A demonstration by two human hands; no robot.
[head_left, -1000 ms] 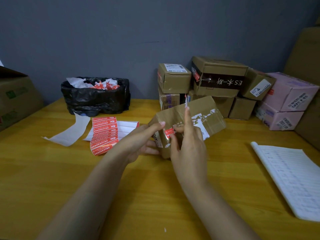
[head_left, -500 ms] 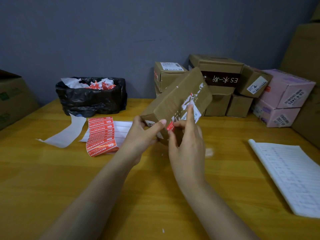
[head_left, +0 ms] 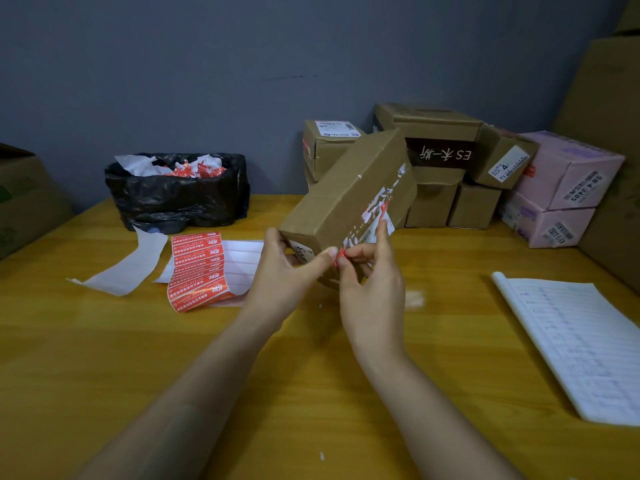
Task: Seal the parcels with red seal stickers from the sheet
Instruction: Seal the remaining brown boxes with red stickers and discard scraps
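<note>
A long brown cardboard parcel (head_left: 349, 192) is lifted off the wooden table, tilted with its far end up. My left hand (head_left: 284, 271) grips its near end, thumb on the near edge. My right hand (head_left: 370, 275) holds the parcel's right side, index finger stretched up along the taped face, thumb and fingers pinching a red seal sticker (head_left: 343, 252) at the near corner. Torn red and white label scraps run along that face. The sheet of red seal stickers (head_left: 199, 268) lies on the table to the left, its front end curled.
A black bag bin (head_left: 176, 194) with paper scraps stands at the back left, a white backing strip (head_left: 126, 268) before it. Stacked brown and pink parcels (head_left: 485, 168) fill the back right. A lined notebook (head_left: 581, 341) lies at right. Large cartons flank both sides.
The parcel has been lifted from the table and tilted with its far end up; both hands stayed on its near end, the right index finger sliding along the taped face.
</note>
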